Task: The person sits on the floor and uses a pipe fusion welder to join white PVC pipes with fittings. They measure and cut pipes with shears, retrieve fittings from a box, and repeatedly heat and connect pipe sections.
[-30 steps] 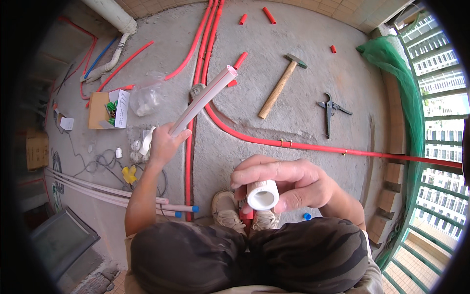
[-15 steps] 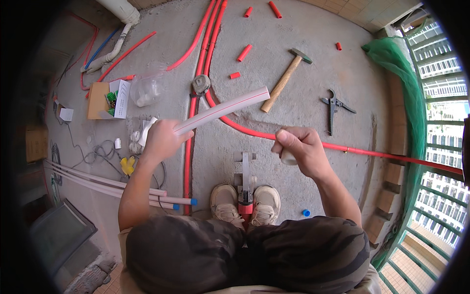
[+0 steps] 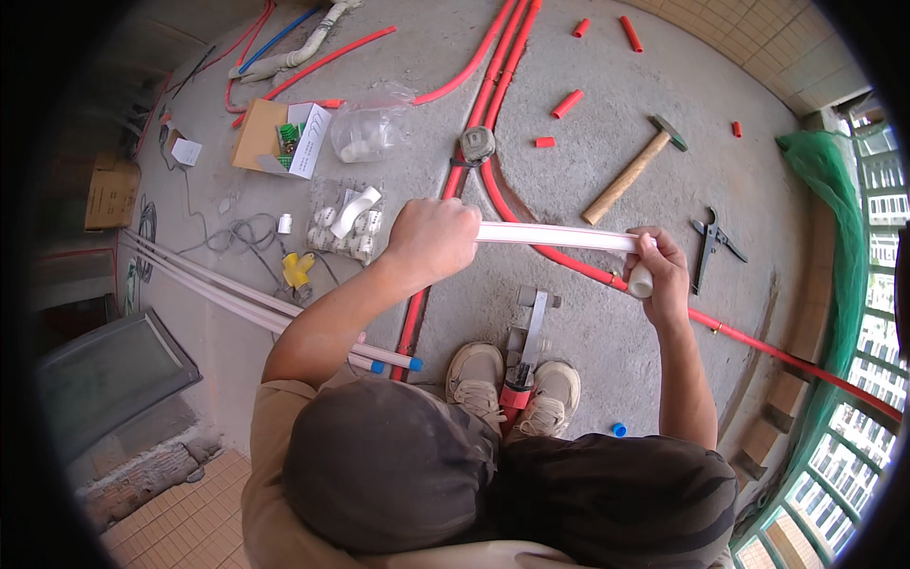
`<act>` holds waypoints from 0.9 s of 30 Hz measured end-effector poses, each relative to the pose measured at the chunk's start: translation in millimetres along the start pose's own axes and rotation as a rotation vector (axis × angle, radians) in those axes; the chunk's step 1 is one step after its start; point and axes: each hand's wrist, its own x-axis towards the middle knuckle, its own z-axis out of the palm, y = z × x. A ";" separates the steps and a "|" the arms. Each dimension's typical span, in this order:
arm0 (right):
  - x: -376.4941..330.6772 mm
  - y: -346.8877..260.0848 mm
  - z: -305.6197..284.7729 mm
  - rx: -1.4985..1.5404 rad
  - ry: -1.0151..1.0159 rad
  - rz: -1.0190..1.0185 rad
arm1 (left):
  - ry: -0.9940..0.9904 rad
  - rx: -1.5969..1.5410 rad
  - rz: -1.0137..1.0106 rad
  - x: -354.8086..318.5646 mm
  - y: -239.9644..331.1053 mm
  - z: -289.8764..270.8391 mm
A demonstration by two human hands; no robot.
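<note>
My left hand (image 3: pixel 431 235) is closed round a white plastic pipe (image 3: pixel 555 235) with a thin red stripe. The pipe is held level in front of me, above the floor. At its right end, my right hand (image 3: pixel 666 275) grips a short white pipe fitting (image 3: pixel 640 282), its round mouth facing down and left. The fingers hide whether pipe and fitting are joined. Between my shoes stands a pipe welding tool (image 3: pixel 517 391) with a red body and a flat metal plate.
A hammer (image 3: pixel 635 171), a pipe cutter (image 3: pixel 713 248) and red pipe offcuts (image 3: pixel 567 103) lie on the concrete. A tape measure (image 3: pixel 477 144) rests on red pipes. At left are an open box (image 3: pixel 282 140), a bag of white fittings (image 3: pixel 346 220), a yellow plug (image 3: pixel 297 270) and long white pipes (image 3: pixel 227 294).
The pipe has swung from slanting to level, and its right end now meets my right hand. Both hands have shifted right in the picture. The view has moved left.
</note>
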 end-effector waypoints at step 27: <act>-61.0 -5.8 38.7 0.003 -0.309 0.381 | 0.711 -1.852 -0.045 4.0 -8.2 -31.5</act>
